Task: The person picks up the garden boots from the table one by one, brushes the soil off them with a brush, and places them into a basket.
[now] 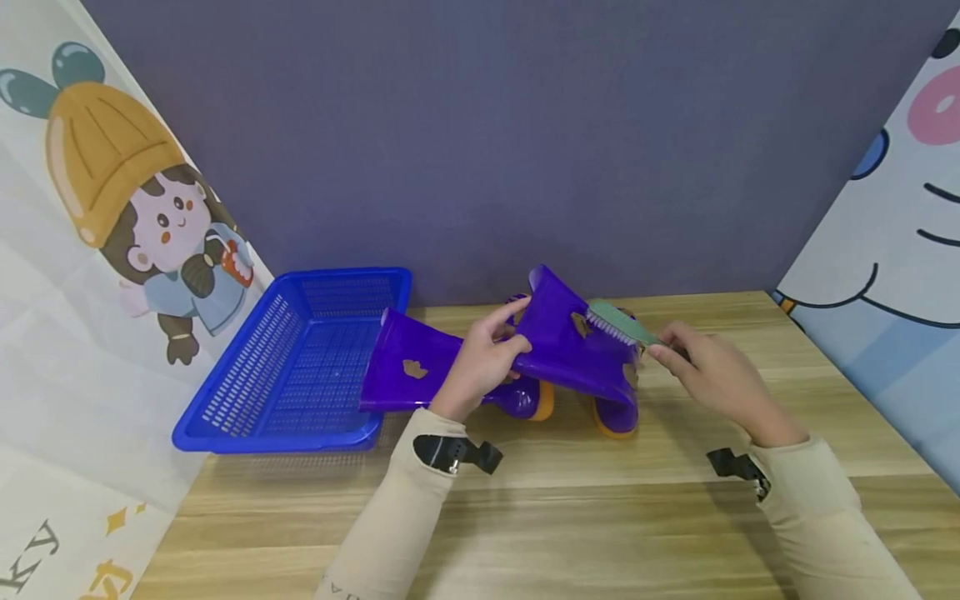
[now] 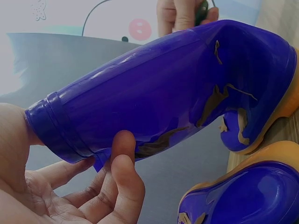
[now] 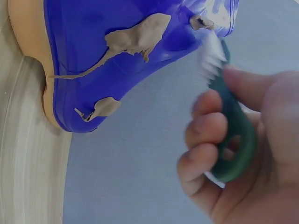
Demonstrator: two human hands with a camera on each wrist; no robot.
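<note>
My left hand (image 1: 480, 362) pinches the upper rim of a purple rain boot (image 1: 551, 329) with an orange sole, its shaft tilted up toward the left. Brown, mud-like patches (image 3: 140, 35) cling to the boot's side and foot, clearest in the right wrist view. In my right hand (image 1: 716, 379) is a green scrub brush (image 1: 618, 321), gripped by its handle, with the white bristles right at a small brown patch on the shaft. A second purple boot (image 1: 416, 362) lies on its side behind my left hand, also with brown patches.
A blue plastic basket (image 1: 277, 442) with slotted walls stands at the left, right beside the lying boot's opening. The wooden table (image 1: 600, 517) ends at a grey-blue panel (image 1: 525, 150) at the back. Cartoon-printed sheets (image 1: 885, 250) stand at both sides.
</note>
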